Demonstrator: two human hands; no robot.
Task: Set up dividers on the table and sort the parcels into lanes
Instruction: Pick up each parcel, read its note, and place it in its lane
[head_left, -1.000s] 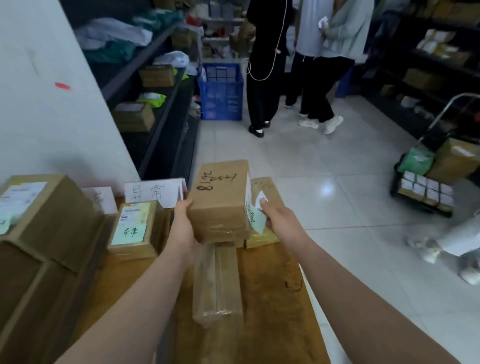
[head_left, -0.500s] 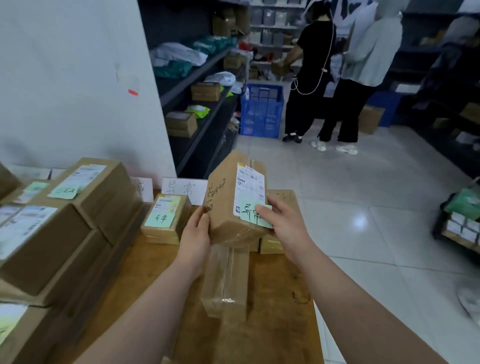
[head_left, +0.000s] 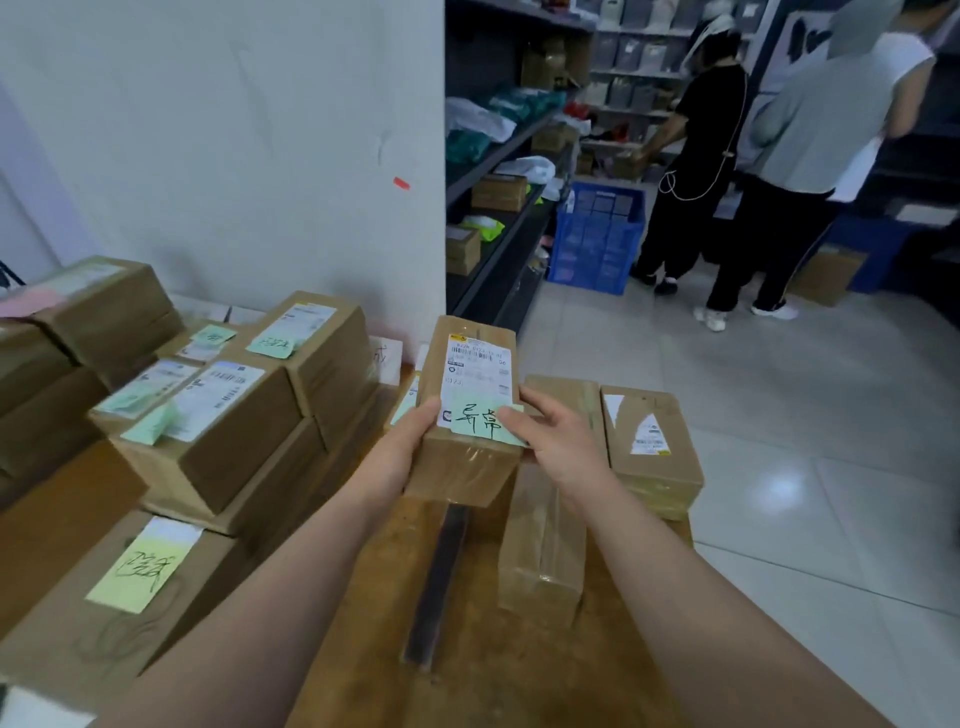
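Parcel (head_left: 467, 410) | left hand (head_left: 402, 457) grips its side | right hand (head_left: 558, 447) fingers curled on green note (head_left: 485, 423)

The flat brown cardboard parcel (head_left: 470, 410) sits between the left hand (head_left: 400, 457) and right hand (head_left: 563, 447), above the brown wooden table (head_left: 363, 649). A long taped cardboard divider (head_left: 540, 551) lies beneath the right hand, with a squat brown box (head_left: 652, 441) just to its right and stacked cardboard parcels (head_left: 234, 431) on the table's left.
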